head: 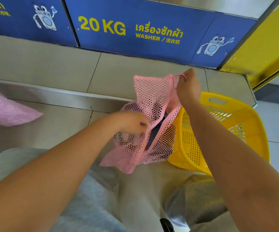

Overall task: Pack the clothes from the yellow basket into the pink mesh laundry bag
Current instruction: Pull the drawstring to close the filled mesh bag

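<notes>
Pink mesh bag [153,104] — dark clothes [157,129] inside, yellow basket [246,124] beside

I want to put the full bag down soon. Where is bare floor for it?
Free: beige tiled floor between the blue washer panel and the steel ledge. Crowded: yellow plastic basket beside the pink mesh laundry bag; second pink mesh bag far left.
</notes>
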Available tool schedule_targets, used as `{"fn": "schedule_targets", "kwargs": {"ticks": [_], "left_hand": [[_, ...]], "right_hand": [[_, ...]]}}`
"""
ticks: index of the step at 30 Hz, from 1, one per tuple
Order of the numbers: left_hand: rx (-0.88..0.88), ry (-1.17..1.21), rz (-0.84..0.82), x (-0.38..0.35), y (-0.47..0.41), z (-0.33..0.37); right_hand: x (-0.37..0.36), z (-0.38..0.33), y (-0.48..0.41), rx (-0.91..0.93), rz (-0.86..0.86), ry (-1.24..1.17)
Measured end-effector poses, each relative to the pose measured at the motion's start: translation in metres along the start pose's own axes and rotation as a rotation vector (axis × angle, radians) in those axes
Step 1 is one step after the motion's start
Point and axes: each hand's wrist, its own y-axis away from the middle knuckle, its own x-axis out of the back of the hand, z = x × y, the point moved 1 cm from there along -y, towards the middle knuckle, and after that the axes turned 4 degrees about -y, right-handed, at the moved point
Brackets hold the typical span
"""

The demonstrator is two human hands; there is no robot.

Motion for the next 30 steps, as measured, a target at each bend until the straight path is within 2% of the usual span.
{"fn": "schedule_targets", "kwargs": {"ticks": [4, 6, 7, 9, 13, 15, 17, 20, 23, 25, 27, 30], "left_hand": [[0.119, 0.295, 0.771, 0.025, -0.005, -0.001], [0.192, 0.376, 0.998, 0.032, -0.009, -0.002], [0.211, 0.383, 1.041, 0.034, -0.011, -0.003], [0.241, 0.362, 0.968, 0.038, -0.016, -0.002], [0.344, 0.278, 0.576, 0.030, -0.031, 0.003], [0.295, 0.442, 0.462, 0.026, -0.036, 0.003], [0.207, 0.655, 0.423, 0.024, -0.039, 0.002], [0.149, 0.680, 0.497, 0.026, -0.040, -0.002], [0.099, 0.604, 0.634, 0.029, -0.040, -0.008], [0.112, 0.377, 0.716, 0.029, -0.038, -0.009], [0.077, 0.172, 0.777, 0.027, -0.035, -0.008], [-0.002, 0.074, 0.820, 0.024, -0.032, -0.009]], "right_hand": [[-0.001, -0.001, 0.018, 0.120, 0.006, -0.028], [-0.002, -0.001, 0.032, 0.214, 0.008, -0.012], [-0.002, 0.000, 0.040, 0.258, 0.001, -0.008], [-0.001, 0.002, 0.053, 0.316, -0.027, 0.002], [0.004, 0.007, 0.071, 0.376, -0.106, 0.055], [0.006, 0.010, 0.075, 0.412, -0.154, 0.130], [0.007, 0.011, 0.077, 0.397, -0.248, 0.180], [0.011, 0.014, 0.075, 0.313, -0.395, 0.197], [0.019, 0.011, 0.067, 0.227, -0.310, 0.016], [0.020, 0.007, 0.055, 0.244, -0.272, 0.005], [0.015, 0.000, 0.045, 0.318, -0.426, 0.075], [0.005, -0.011, 0.038, 0.367, -0.666, 0.056]]}}
